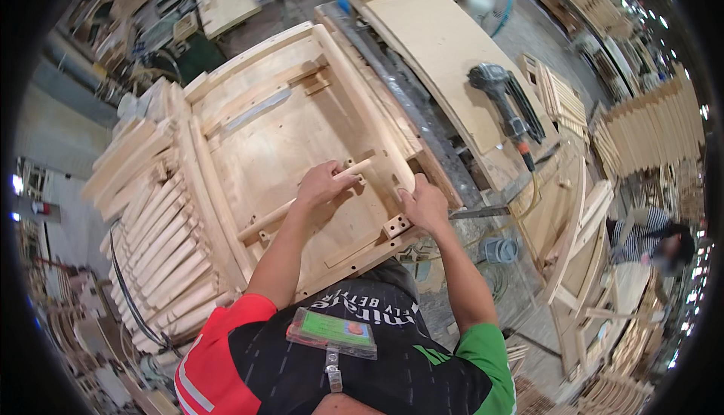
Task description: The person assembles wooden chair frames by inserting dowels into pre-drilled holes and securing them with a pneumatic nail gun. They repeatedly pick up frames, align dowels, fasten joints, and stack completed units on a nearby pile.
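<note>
Two hands on wooden jig (302, 124), left hand (323, 185) fingers curled around slat (302, 200), right hand (424, 204) fingers pressed together against curved rail (362, 98), nail gun (501, 102) beyond jig

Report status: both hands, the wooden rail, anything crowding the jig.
Left hand gripping the wooden rail. Right hand pressed on the curved side piece. Stacked slats close at left; nail gun lies apart, right.

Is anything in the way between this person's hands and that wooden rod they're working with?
Nothing visible. The left hand already rests on the wooden rod, which lies across the plywood jig. The right hand presses on the curved rail at the rod's far end.
</note>
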The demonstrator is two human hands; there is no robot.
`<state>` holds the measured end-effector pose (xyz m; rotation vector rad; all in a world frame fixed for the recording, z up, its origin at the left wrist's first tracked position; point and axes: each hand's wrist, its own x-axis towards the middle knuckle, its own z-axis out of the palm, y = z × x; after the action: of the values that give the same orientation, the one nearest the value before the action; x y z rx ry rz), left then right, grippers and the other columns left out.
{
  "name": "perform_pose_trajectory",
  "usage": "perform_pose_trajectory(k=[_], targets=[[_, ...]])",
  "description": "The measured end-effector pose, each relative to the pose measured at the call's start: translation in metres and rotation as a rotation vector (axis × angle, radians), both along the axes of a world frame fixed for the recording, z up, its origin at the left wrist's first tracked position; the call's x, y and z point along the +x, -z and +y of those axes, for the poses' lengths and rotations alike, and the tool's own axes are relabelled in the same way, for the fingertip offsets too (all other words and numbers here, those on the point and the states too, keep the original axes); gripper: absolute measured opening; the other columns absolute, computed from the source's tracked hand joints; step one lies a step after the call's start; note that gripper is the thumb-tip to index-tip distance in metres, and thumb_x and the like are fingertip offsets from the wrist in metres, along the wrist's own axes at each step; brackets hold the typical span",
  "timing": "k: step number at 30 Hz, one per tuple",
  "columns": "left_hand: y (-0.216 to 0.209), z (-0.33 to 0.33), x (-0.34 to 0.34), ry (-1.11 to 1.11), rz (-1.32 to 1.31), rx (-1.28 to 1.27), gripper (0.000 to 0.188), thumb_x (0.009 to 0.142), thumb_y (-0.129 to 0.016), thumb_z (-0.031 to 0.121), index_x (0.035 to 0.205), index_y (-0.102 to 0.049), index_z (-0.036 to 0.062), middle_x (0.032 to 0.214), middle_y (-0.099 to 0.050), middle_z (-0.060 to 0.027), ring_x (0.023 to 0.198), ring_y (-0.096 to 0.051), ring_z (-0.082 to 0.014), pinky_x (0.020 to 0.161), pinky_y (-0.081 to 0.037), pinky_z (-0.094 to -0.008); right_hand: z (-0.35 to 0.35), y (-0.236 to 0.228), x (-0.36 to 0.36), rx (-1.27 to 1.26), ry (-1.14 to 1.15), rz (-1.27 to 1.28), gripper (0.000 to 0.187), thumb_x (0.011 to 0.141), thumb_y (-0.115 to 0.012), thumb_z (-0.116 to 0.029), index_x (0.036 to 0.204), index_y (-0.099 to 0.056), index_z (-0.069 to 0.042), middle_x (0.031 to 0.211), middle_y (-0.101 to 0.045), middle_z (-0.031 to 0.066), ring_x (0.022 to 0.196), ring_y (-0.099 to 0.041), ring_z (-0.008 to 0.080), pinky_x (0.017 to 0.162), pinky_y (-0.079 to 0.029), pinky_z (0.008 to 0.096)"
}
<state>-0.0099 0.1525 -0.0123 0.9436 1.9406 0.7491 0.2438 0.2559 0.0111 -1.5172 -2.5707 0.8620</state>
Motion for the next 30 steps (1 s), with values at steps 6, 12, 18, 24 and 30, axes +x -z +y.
perform_pose_trajectory(k=[6, 12, 18, 24, 30], targets=[[0.017, -0.006, -0.01, -0.008, 0.027, 0.074, 0.037, 0.088, -0.082, 0.038, 0.092, -0.07, 0.0033, 0.088, -0.077, -0.0097, 0.078, -0.073, -0.016, 0.069, -0.058, -0.031, -0.001, 0.009, -0.009, 0.053, -0.043, -0.031, 0.041, 0.096, -0.07, -0.036, 0.111, -0.058, -0.001, 0.094, -0.073, 0.0295, 0.093, -0.071, 0.0505, 0.083, -0.054, 0.0605], [0.018, 0.0, -0.015, -0.01, -0.081, 0.026, 0.043, 0.085, -0.083, 0.048, 0.094, -0.071, 0.0073, 0.09, -0.077, -0.0089, 0.082, -0.072, -0.0207, 0.071, -0.055, -0.0359, -0.007, 0.015, -0.023, 0.071, -0.015, -0.051, 0.039, 0.095, -0.072, -0.036, 0.109, -0.058, -0.002, 0.093, -0.073, 0.0297, 0.089, -0.072, 0.0511, 0.081, -0.055, 0.0606], [0.006, -0.001, -0.017, 0.022, 0.036, -0.002, 0.049, 0.082, -0.083, 0.055, 0.096, -0.072, 0.0087, 0.086, -0.075, -0.0104, 0.085, -0.073, -0.0262, 0.078, -0.055, -0.0411, -0.01, 0.021, -0.025, 0.067, -0.001, -0.048, 0.04, 0.095, -0.072, -0.036, 0.109, -0.058, -0.002, 0.093, -0.073, 0.0296, 0.09, -0.072, 0.0508, 0.081, -0.054, 0.0604], [0.014, -0.004, -0.019, 0.027, -0.002, 0.052, 0.047, 0.083, -0.081, 0.054, 0.099, -0.073, 0.0107, 0.09, -0.076, -0.0113, 0.087, -0.073, -0.0288, 0.08, -0.055, -0.0425, -0.003, 0.018, -0.023, 0.007, -0.01, -0.031, 0.042, 0.095, -0.071, -0.04, 0.108, -0.058, -0.003, 0.095, -0.074, 0.0279, 0.094, -0.071, 0.0506, 0.082, -0.054, 0.0597], [0.014, -0.003, -0.016, 0.031, 0.092, -0.008, 0.046, 0.084, -0.079, 0.055, 0.099, -0.073, 0.0117, 0.093, -0.077, -0.013, 0.093, -0.074, -0.0309, 0.083, -0.057, -0.044, -0.007, 0.026, -0.026, 0.034, -0.032, -0.031, 0.04, 0.095, -0.072, -0.037, 0.106, -0.058, -0.001, 0.095, -0.073, 0.0292, 0.091, -0.071, 0.0504, 0.079, -0.054, 0.0587]])
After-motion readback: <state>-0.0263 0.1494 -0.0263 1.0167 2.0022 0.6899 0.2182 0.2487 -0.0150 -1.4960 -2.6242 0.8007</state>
